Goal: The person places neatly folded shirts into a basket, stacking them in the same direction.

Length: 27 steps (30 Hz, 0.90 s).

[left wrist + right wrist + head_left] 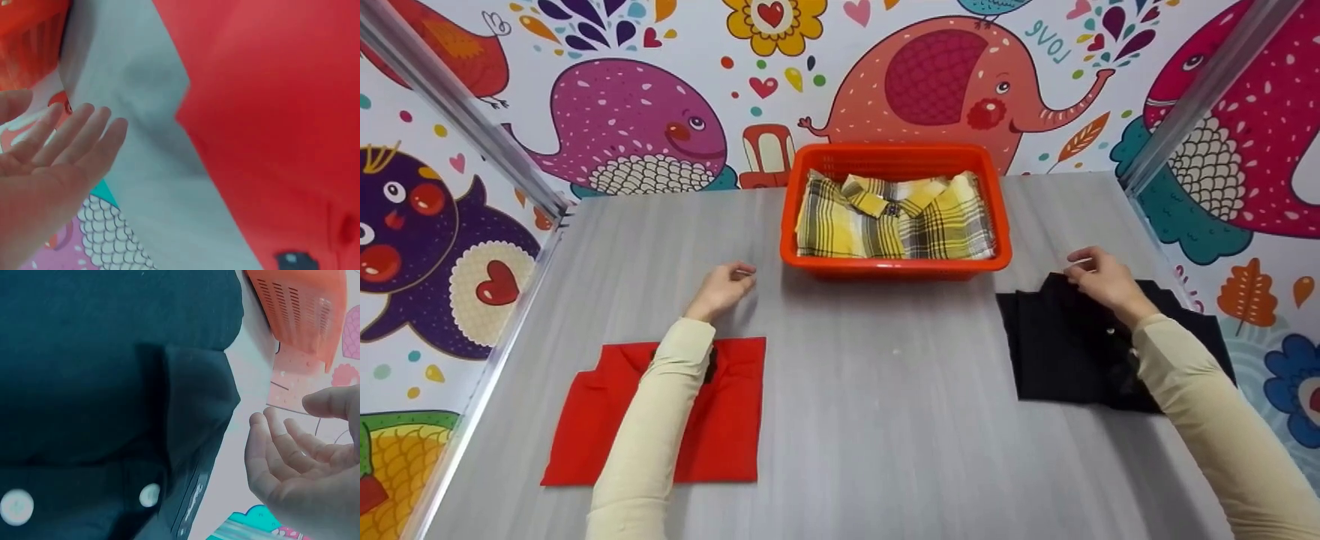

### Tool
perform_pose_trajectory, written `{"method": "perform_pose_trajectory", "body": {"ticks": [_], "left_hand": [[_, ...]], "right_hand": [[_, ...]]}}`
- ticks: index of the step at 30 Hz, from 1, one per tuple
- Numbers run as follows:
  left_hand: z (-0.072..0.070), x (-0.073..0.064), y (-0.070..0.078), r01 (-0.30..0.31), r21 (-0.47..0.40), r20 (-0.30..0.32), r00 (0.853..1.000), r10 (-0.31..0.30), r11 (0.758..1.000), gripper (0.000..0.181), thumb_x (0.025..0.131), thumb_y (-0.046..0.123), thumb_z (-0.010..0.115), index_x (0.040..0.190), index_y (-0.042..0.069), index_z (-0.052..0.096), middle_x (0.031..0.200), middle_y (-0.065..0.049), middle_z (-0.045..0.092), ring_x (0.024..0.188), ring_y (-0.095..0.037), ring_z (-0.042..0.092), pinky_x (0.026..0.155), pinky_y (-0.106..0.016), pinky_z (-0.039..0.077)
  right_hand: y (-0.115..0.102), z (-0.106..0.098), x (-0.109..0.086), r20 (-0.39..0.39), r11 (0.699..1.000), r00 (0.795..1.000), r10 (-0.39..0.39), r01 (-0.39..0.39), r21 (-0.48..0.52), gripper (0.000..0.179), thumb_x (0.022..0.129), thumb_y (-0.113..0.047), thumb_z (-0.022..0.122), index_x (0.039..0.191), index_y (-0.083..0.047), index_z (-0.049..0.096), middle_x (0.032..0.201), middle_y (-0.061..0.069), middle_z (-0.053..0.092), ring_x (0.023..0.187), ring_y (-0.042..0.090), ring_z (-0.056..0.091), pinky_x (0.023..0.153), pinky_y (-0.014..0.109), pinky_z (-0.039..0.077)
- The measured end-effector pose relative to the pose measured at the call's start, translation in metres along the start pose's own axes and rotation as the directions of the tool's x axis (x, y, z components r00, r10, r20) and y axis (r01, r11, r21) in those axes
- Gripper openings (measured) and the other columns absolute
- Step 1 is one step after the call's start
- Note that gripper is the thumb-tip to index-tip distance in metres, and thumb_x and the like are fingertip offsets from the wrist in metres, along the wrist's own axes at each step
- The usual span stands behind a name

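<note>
A folded yellow plaid shirt (885, 221) lies inside the orange-red plastic basket (896, 264) at the back of the table. My left hand (723, 289) hovers beyond the far edge of a folded red shirt (727, 427); its fingers are loosely extended and nothing is in them. The sleeve covers part of that red shirt. Over the far part of a folded black shirt (1057, 352) is my right hand (1102, 281), fingers relaxed and empty. White buttons and a collar show on the black shirt (101, 405) in the right wrist view.
The grey table (877, 420) spreads between the two folded shirts. Walls printed with cartoon animals (630, 120) close off the back and both sides. Metal posts (1207, 97) stand at the back corners.
</note>
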<state>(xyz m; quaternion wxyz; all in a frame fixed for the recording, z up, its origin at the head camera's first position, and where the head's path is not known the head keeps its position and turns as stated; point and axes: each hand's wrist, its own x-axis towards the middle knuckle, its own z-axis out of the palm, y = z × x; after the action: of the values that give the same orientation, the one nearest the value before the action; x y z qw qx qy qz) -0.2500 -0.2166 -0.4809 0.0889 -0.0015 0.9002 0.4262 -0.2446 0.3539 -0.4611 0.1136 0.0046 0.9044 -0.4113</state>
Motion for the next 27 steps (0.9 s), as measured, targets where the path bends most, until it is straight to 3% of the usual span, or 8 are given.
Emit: {"method": "perform_pose_trajectory", "body": {"ticks": [3,8,12,18,22,27], "left_hand": [[0.007,-0.002,0.005,0.019,-0.02,0.016,1.0,-0.018,1.0,0.031,0.094,0.005,0.05,0.12,-0.012,0.057,0.112,-0.027,0.062,0.095,-0.035,0.061,0.078,-0.034,0.049],[0.019,-0.005,0.015,0.042,-0.143,0.025,0.999,-0.039,0.989,0.028,0.092,0.002,0.05,0.115,-0.014,0.057,0.102,-0.029,0.063,0.069,-0.025,0.06,0.057,-0.025,0.048],[0.03,-0.007,0.023,0.023,-0.191,0.042,0.999,-0.015,0.981,0.026,0.091,-0.001,0.05,0.111,-0.016,0.057,0.096,-0.029,0.063,0.061,-0.017,0.056,0.054,-0.022,0.045],[0.04,-0.011,0.03,0.01,-0.155,0.049,0.999,-0.003,0.988,0.025,0.088,-0.003,0.049,0.108,-0.016,0.057,0.091,-0.024,0.064,0.064,-0.022,0.057,0.054,-0.021,0.042],[0.047,-0.015,0.036,-0.003,-0.107,0.062,0.998,0.01,0.994,0.024,0.088,-0.002,0.051,0.107,-0.013,0.06,0.09,-0.021,0.065,0.067,-0.021,0.057,0.056,-0.024,0.044],[0.057,-0.021,0.042,-0.022,-0.054,0.072,0.997,0.026,0.998,0.021,0.088,0.0,0.055,0.104,-0.008,0.064,0.086,-0.016,0.066,0.068,-0.017,0.058,0.059,-0.024,0.044]], "right_hand": [[0.006,-0.005,-0.005,-0.007,1.0,1.0,-0.016,0.016,0.0,0.041,0.101,-0.018,0.045,0.129,0.012,0.04,0.118,0.032,0.051,0.098,0.031,0.054,0.069,0.016,0.045],[0.019,-0.014,-0.012,-0.029,0.999,0.999,-0.039,0.039,0.003,0.039,0.1,-0.014,0.046,0.126,0.015,0.041,0.115,0.033,0.052,0.085,0.01,0.056,0.067,0.014,0.045],[0.03,-0.022,-0.018,-0.033,0.999,0.999,-0.027,0.028,0.022,0.039,0.1,-0.013,0.045,0.126,0.016,0.04,0.115,0.035,0.051,0.081,0.002,0.054,0.066,0.013,0.046],[0.045,-0.029,-0.024,-0.055,1.0,0.998,-0.007,0.008,0.012,0.041,0.1,-0.015,0.046,0.126,0.016,0.04,0.11,0.029,0.054,0.077,-0.001,0.052,0.065,0.014,0.046],[0.057,-0.038,-0.036,-0.075,0.998,0.997,-0.026,0.021,-0.067,0.039,0.1,-0.014,0.046,0.122,0.017,0.042,0.107,0.03,0.053,0.081,0.013,0.054,0.067,0.021,0.047],[0.073,-0.053,-0.05,-0.069,0.982,0.998,0.014,-0.026,-0.185,0.041,0.101,-0.019,0.043,0.122,0.017,0.041,0.116,0.04,0.046,0.098,0.046,0.045,0.085,0.055,0.041]]}}
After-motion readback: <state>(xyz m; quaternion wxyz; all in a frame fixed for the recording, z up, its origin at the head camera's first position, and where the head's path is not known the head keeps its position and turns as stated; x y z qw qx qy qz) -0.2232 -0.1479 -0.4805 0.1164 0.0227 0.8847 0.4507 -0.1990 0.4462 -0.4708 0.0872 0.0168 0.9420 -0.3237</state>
